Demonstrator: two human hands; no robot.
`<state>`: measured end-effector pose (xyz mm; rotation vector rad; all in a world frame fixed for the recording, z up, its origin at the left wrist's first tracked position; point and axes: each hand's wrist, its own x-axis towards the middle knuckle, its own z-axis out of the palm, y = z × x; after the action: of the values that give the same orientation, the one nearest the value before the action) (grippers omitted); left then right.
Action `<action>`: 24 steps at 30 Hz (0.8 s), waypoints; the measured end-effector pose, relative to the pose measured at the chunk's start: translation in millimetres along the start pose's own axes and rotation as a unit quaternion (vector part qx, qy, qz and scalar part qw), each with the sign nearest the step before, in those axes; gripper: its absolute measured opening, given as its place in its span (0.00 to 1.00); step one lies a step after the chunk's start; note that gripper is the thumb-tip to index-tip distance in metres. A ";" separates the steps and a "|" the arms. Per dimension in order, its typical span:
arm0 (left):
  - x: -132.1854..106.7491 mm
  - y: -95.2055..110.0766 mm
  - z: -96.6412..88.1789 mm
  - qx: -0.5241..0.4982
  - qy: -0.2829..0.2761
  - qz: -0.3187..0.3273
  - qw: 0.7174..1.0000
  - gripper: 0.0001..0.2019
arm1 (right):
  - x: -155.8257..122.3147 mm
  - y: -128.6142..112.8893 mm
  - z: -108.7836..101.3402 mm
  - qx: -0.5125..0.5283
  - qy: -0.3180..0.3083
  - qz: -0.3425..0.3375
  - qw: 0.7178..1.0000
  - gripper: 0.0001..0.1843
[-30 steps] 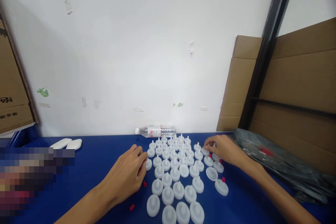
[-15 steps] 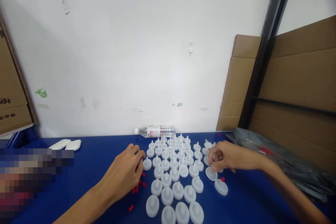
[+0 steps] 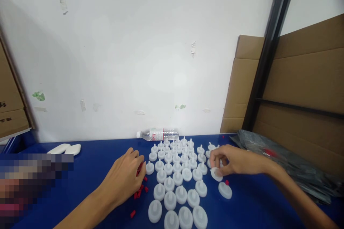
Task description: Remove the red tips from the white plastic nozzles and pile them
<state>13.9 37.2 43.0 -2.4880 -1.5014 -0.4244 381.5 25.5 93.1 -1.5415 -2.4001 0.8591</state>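
My right hand (image 3: pixel 223 161) pinches the edge of a white plastic nozzle cap (image 3: pixel 216 175), which is tilted in its fingers. Just below it, another white cap fitted with a red tip (image 3: pixel 227 183) lies tipped over on the blue table. My left hand (image 3: pixel 127 171) is curled, palm down, left of the rows, with red tips (image 3: pixel 140 167) showing between its thumb and fingers. More small red tips (image 3: pixel 138 193) lie loose beside that hand. Between the hands, many white nozzle caps (image 3: pixel 177 178) stand in rows, spouts up.
A clear plastic bottle (image 3: pixel 158 134) lies on its side against the wall. White rounded objects (image 3: pixel 73 149) sit at the back left. Grey plastic bags (image 3: pixel 290 171) cover the table's right side, near cardboard (image 3: pixel 303 78) and a dark metal post (image 3: pixel 268 57).
My right hand has lifted and tilted the white nozzle cap that was lying under its fingertips. More red shows between my left thumb and fingers. The view has shifted slightly.
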 end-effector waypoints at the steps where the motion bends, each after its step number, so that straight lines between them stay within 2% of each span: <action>1: -0.2 -0.3 0.4 0.001 0.003 0.001 1.000 0.17 | 0.8 0.0 0.6 0.001 -0.002 0.005 1.000 0.10; 6: -0.5 -1.5 2.2 0.000 0.021 0.005 1.000 0.17 | 3.6 1.1 4.8 0.010 -0.003 0.007 1.000 0.14; 13: -1.0 0.7 1.0 -0.008 0.015 -0.001 1.000 0.17 | 6.4 -4.5 16.4 -0.021 -0.003 -0.014 1.000 0.09; 24: -1.7 -0.5 2.6 -0.019 0.034 0.003 0.999 0.17 | 12.4 -13.6 31.3 -0.091 -0.014 -0.016 0.996 0.11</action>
<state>13.0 36.8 40.1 -2.4796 -1.4730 -0.5370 351.8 20.4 72.7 -1.5578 -2.5787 0.6765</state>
